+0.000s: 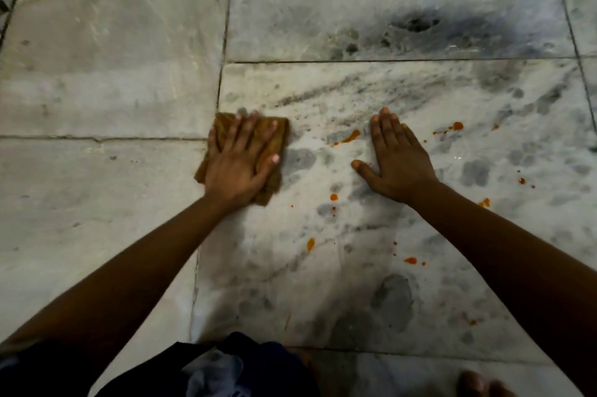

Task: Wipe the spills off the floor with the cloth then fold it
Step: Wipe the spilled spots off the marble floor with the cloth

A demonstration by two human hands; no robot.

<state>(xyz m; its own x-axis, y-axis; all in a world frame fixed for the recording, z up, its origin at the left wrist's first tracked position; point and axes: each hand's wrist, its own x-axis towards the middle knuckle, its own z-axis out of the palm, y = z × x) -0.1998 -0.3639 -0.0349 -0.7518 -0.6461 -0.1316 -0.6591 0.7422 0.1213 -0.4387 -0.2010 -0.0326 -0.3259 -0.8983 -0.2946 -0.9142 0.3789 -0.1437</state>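
I see the left hand (pixel 240 160) pressing flat, fingers straight, on the brown cloth (pixel 248 151) at nine o'clock of the veined marble tile (pixel 371 267). The right hand (pixel 395 159) lies open on bare floor, holding nothing. Orange spills (pixel 350 136) dot the tile between the hands and out toward three and five o'clock. A dark scorch-like stain (pixel 416 24) sits at twelve o'clock.

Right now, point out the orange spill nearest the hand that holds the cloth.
The round orange drop just right of the left hand and its brown cloth. The longer streak lies farther, near the right hand.
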